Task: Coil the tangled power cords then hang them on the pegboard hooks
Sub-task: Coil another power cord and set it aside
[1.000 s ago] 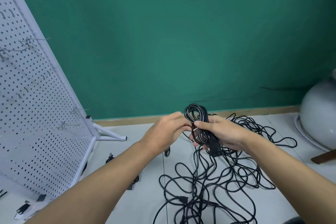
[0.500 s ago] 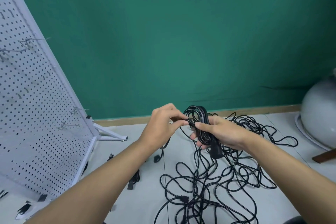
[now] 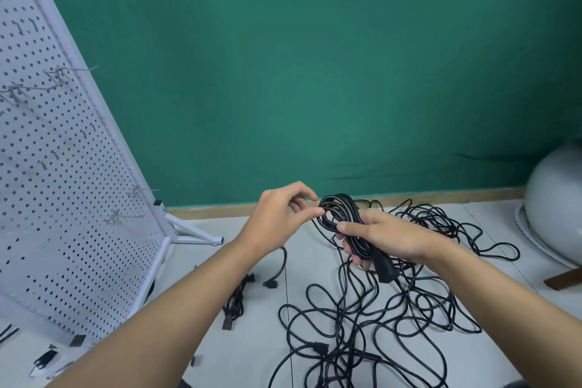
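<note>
Black tangled cords (image 3: 362,340) sprawl nearest on the pale floor (image 3: 252,340). Above them the right hand (image 3: 387,236) grips a coiled cord (image 3: 338,208), fingers curled round the bundle. The left hand (image 3: 280,217) pinches a strand at the coil's upper loop. Farther left stands the white pegboard (image 3: 63,183), wire hooks (image 3: 138,190) jutting out.

The coiled cord (image 3: 341,220) and the loose cords (image 3: 321,349) have a smooth black sheath, plastic or rubber by its look, with a faint sheen, while the plug (image 3: 382,264) appears to be matt black plastic. The pegboard (image 3: 63,167) looks like perforated metal painted matt white, and its hooks (image 3: 75,71) are thin bare metal wire. The green wall (image 3: 315,72) is matt and creased like cloth, the floor (image 3: 252,340) is smooth pale grey, and the skirting strip (image 3: 214,211) is wood-coloured.
</note>
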